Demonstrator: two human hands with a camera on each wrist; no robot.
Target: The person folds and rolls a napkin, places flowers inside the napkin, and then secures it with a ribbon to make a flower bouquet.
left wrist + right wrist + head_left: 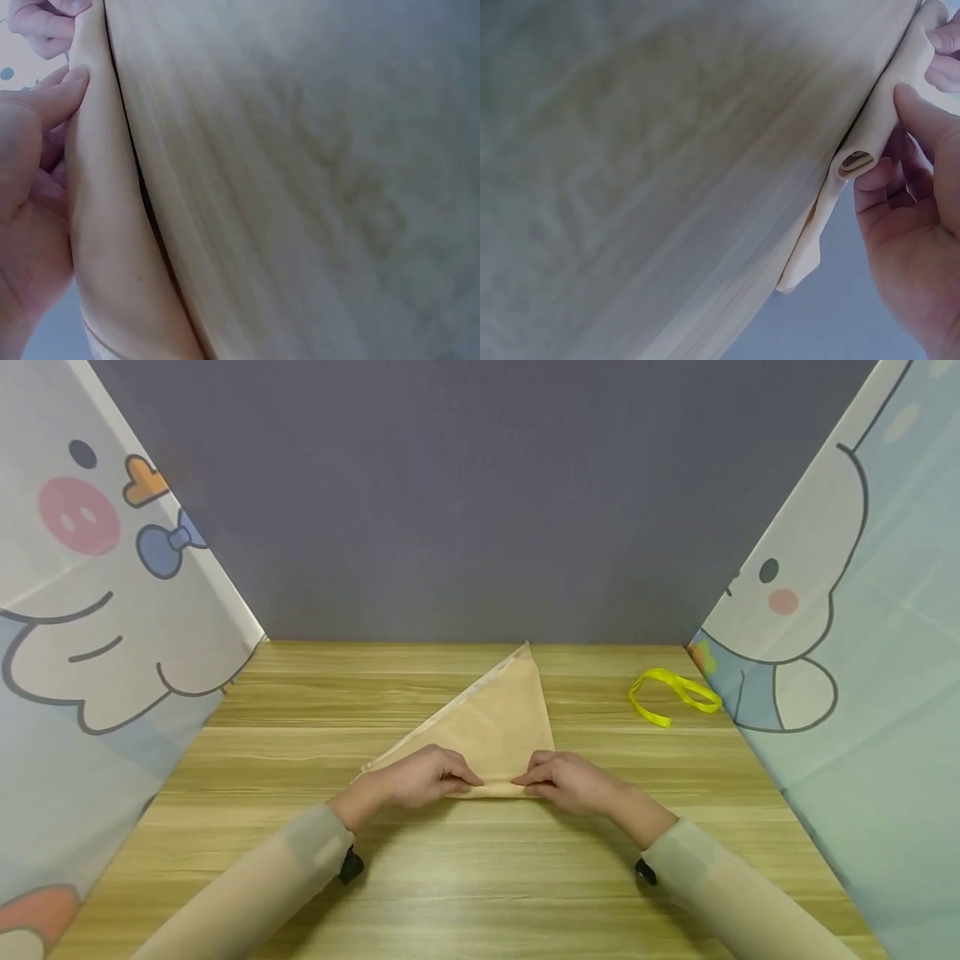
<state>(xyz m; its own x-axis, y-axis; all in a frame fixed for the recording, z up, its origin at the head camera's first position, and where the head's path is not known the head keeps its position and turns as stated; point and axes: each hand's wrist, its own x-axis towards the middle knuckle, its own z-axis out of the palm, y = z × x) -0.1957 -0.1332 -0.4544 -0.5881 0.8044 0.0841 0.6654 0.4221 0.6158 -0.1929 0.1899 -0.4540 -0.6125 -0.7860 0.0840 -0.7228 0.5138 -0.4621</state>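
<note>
Long, pale cloth sleeves (247,885) reach in over the near edge of the light wood-striped table (480,902). At their ends, the left hand (423,777) and the right hand (573,783) pinch one thing together. It is a soft, peach-tan cloth folded like a triangle (495,710). It lies around the middle of the table, and its tip points up to the far edge. Its near side is curled into a small roll (866,142), and both hands' fingers and thumbs hold that. The right end of the roll has a hollow in it, so I think it is a bit loose. If one hand pulls harder, the roll could go crooked. If the fingers let go too soon, it might uncurl. Near the far right corner lies a bright yellow, flat ribbon (660,674), touched by no hand.
</note>
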